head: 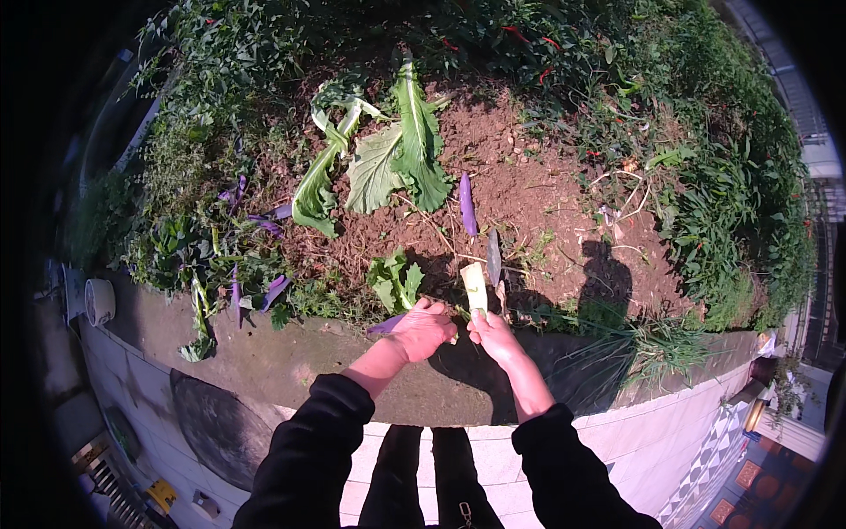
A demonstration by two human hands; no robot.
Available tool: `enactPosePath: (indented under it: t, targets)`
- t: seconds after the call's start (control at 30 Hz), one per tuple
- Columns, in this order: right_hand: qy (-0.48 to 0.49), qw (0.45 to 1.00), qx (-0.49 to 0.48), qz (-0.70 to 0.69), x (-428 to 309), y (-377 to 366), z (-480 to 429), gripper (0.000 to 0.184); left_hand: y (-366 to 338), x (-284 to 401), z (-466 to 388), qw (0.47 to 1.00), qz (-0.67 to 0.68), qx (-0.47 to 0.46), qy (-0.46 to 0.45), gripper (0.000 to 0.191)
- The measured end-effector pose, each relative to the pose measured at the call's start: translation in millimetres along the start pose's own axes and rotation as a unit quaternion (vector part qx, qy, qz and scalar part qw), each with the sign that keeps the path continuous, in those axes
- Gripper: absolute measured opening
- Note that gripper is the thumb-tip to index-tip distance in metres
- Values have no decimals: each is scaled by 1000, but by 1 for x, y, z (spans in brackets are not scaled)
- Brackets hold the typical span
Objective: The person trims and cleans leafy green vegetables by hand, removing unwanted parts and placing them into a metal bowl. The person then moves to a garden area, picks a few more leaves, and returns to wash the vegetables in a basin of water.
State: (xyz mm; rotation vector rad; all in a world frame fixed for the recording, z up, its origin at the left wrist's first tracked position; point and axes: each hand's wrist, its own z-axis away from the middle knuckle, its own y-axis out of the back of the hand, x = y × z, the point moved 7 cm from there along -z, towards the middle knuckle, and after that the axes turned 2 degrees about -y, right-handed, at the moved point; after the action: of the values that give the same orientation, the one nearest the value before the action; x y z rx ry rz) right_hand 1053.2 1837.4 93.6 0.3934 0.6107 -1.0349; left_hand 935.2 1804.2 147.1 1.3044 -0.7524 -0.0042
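My left hand (pixel 426 330) is curled just above the concrete rim of a garden bed. It grips a green leaf vegetable (pixel 394 281), whose blade fans out beyond the knuckles, though the fingers hide most of its stalk. Close on the other side, my right hand (pixel 494 337) pinches a flat, pale strip (pixel 474 285) that looks like a thick leaf stalk, pointing away from me. A purple leaf (pixel 384 325) lies beside my left wrist. Large cut leaves (pixel 420 142) with white midribs rest on the soil farther off.
Brown soil (pixel 509 159) carries another purple leaf (pixel 468 205) and a dark leaf (pixel 494 258). Pepper plants with red fruit (pixel 548 43) crowd the far side. Long grassy leaves (pixel 667 347) hang over the concrete rim (pixel 396 390) at right. A white pot (pixel 100 301) stands at left.
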Motion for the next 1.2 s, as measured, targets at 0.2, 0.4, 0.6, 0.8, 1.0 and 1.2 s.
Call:
enactPosePath:
  t: [0.2, 0.4, 0.6, 0.8, 1.0, 1.2]
  targets:
    - [-15, 1000, -10, 19, -27, 21, 44, 26, 99, -37, 45, 927, 136, 297, 186, 22]
    - [168, 983, -21, 77, -75, -7, 84, 14, 149, -34, 108, 691, 451, 476, 305, 21]
    - [276, 930, -132, 205, -154, -96, 150, 36, 162, 24, 162, 625, 494, 505, 331, 27]
    - [289, 888, -252, 255, -128, -168, 203, 24, 157, 89, 228, 544, 525, 563, 336, 22]
    - [248, 886, -275, 279, -74, -220, 256, 20, 112, 159, 318, 483, 405, 688, 361, 36]
    - [207, 870, -361, 264, 25, -284, 340, 17, -12, 242, 391, 438, 353, 687, 460, 33]
